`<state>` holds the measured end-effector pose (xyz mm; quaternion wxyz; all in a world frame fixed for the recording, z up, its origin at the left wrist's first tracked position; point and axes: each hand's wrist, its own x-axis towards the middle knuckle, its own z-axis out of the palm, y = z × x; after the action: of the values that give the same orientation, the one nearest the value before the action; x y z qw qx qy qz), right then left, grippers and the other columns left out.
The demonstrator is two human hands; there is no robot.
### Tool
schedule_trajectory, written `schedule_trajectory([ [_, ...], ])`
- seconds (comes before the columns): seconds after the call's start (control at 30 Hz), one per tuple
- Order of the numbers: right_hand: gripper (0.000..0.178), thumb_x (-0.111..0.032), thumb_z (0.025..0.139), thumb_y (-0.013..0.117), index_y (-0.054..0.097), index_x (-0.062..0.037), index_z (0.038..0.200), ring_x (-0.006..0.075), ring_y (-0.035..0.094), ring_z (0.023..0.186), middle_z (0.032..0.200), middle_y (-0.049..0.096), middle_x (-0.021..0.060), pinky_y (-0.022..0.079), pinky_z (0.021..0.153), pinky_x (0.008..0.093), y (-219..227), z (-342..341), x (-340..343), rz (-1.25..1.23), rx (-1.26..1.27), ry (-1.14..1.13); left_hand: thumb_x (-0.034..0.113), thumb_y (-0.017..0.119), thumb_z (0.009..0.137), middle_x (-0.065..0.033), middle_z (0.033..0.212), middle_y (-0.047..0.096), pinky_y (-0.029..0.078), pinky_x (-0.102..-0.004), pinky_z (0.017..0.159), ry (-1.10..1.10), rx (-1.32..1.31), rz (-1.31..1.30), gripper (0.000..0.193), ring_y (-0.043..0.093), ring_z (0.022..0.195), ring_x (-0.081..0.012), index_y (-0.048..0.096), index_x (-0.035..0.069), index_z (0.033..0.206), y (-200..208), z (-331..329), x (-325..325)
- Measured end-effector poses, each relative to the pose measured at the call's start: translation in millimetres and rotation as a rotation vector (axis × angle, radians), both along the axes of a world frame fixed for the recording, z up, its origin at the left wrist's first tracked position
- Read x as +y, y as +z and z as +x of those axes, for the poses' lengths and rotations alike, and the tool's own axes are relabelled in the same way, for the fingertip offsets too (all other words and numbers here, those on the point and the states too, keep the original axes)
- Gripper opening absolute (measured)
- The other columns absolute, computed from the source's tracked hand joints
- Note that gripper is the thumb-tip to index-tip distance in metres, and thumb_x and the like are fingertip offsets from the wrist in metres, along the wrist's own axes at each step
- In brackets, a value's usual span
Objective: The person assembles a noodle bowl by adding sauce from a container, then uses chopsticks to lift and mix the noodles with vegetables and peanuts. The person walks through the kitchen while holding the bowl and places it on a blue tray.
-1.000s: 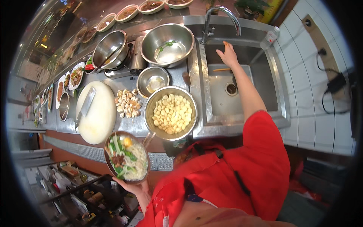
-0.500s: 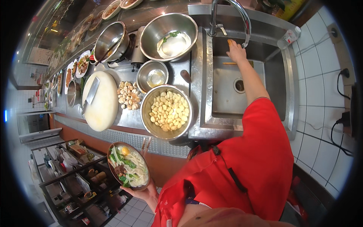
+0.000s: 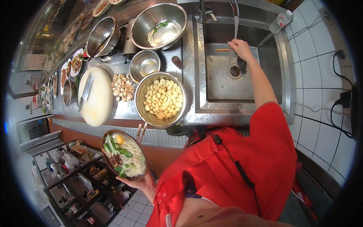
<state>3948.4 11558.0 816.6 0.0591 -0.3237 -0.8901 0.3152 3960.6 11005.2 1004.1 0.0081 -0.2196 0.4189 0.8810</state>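
My left hand (image 3: 141, 183) supports a brown bowl (image 3: 110, 162) from below, its fingers around the near rim. White noodles (image 3: 133, 155), greens, minced meat and an egg yolk (image 3: 120, 139) fill it. A pair of chopsticks (image 3: 141, 131) juts out past its far right rim. Over the sink (image 3: 215, 85), my right hand (image 3: 242, 50) is closed under the running water (image 3: 236, 27); what its fingers hold, if anything, is hidden. An orange stick (image 3: 222, 49) lies in the sink beside its fingertips. Below that hand, near the drain, is a dark mottled patch (image 3: 241, 66) I cannot identify.
On the steel counter stand a bowl of peeled garlic cloves (image 3: 162, 99), unpeeled garlic (image 3: 123, 87), and several metal bowls (image 3: 159, 26). A cleaver (image 3: 88, 87) rests on a round cutting board (image 3: 99, 108). A plastic bottle (image 3: 280, 23) stands at the sink's back right corner.
My right hand has come back from the faucet side, lower into the sink, and its fingers have curled under the stream. The bowl stays in my left hand. The whole view has shifted slightly.
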Motion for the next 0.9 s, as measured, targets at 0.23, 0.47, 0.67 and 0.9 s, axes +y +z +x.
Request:
schedule_trajectory([
  [0.23, 0.075, -0.068, 0.083, 0.025, 0.052, -0.0052, 0.052, 0.0243, 0.060, 0.073, 0.061, 0.059, 0.0122, 0.047, 0.072, 0.0361, 29, -30, 11, -0.598, 0.179, -0.139, 0.061, 0.042, 0.080, -0.0082, 0.136, 0.034, 0.028, -0.0444, 0.102, -0.016, 0.012, 0.028, 0.074, 0.034, 0.123, -0.0290, 0.027, 0.014, 0.135, -6, 6, -6],
  [0.47, 0.051, -0.040, 0.088, 0.044, 0.041, -0.0095, 0.047, 0.0194, 0.058, 0.070, 0.057, 0.055, 0.0090, 0.045, 0.061, 0.0308, 8, -26, 13, -1.159, 0.578, -0.213, 0.061, 0.044, 0.080, -0.0083, 0.135, 0.034, 0.029, -0.0441, 0.101, 0.041, 0.027, -0.032, 0.074, 0.035, 0.122, -0.0289, 0.028, 0.013, 0.135, -12, -3, -15],
  [0.67, 0.018, -0.011, 0.082, 0.058, 0.052, -0.0013, 0.069, 0.0134, 0.056, 0.063, 0.065, 0.055, 0.0087, 0.042, 0.049, 0.0243, -3, -42, -3, -0.814, 0.577, -0.401, 0.060, 0.044, 0.080, -0.0078, 0.135, 0.035, 0.030, -0.0439, 0.101, 0.036, 0.042, -0.005, 0.073, 0.035, 0.122, -0.0284, 0.029, 0.014, 0.134, -16, -3, -14],
  [0.9, 0.012, -0.006, 0.083, 0.054, 0.053, 0.0046, 0.090, 0.0123, 0.050, 0.056, 0.083, 0.057, 0.0147, 0.039, 0.042, 0.0194, -6, -64, 16, -1.126, 0.793, -0.594, 0.062, 0.045, 0.078, -0.0069, 0.135, 0.035, 0.029, -0.0437, 0.102, 0.065, -0.011, -0.022, 0.074, 0.035, 0.123, -0.0278, 0.030, 0.015, 0.134, -14, -3, -5],
])
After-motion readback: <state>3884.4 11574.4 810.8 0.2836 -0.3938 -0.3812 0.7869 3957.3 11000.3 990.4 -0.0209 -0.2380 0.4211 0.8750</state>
